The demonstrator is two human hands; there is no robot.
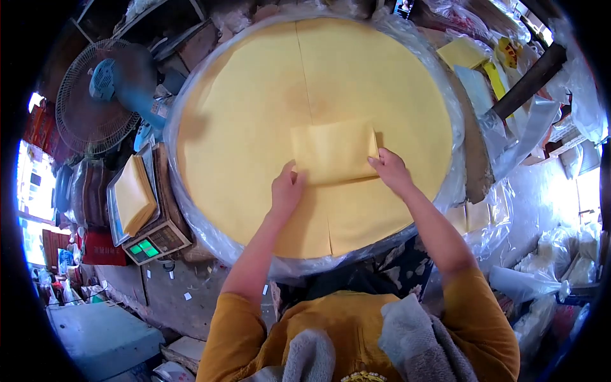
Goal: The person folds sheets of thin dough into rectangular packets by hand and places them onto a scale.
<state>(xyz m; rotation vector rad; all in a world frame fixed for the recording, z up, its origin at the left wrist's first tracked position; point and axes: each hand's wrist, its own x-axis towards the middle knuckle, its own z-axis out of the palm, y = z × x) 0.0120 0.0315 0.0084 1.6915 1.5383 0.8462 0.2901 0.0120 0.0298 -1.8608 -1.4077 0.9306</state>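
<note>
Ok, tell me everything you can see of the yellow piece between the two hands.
The yellow piece is a plain, pale, roughly rectangular sheet that looks thin and papery and seems folded in layers, most visibly at its right edge. It lies broadside across the round yellow surface, slightly right of its middle on the near side. The left hand is at its lower left corner; the right hand pinches its right edge. How many layers it has I can't tell.

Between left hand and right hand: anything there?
Yes, a yellow sheet spans the stretch from the left hand to the right hand, head view.
</note>
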